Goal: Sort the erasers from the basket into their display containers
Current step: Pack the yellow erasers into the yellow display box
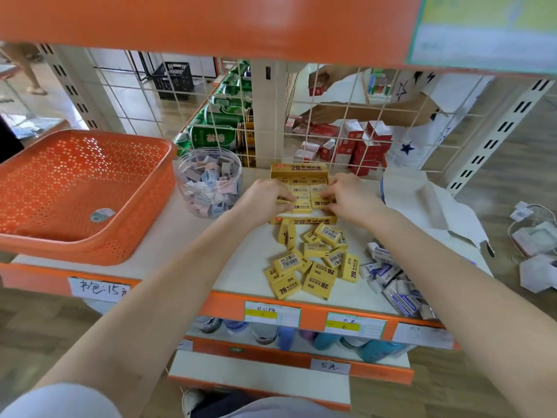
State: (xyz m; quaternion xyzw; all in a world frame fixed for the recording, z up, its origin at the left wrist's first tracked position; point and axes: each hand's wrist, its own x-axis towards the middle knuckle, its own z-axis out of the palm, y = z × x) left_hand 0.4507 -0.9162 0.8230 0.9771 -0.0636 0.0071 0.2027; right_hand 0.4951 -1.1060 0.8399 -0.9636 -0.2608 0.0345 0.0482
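Shop shelf (235,267): orange basket (90,245) far left, nearly empty. Left hand (265,197) grip pinching yellow eraser (284,201) into display box (304,220); right hand (346,194) grip curled on eraser row (301,190), hold unclear. Risk: forcing tight row, popping neighbours out.

"2B" on yellow display box (302,220)

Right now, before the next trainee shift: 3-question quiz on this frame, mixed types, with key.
1. True or false: the left hand and right hand are both at the yellow display box.
2. Loose on the shelf just in front of that box lie: A) yellow erasers B) green cans C) blue bottles.
3. How many items lie in the orange basket?
Key: 1 true; 2 A; 3 one.
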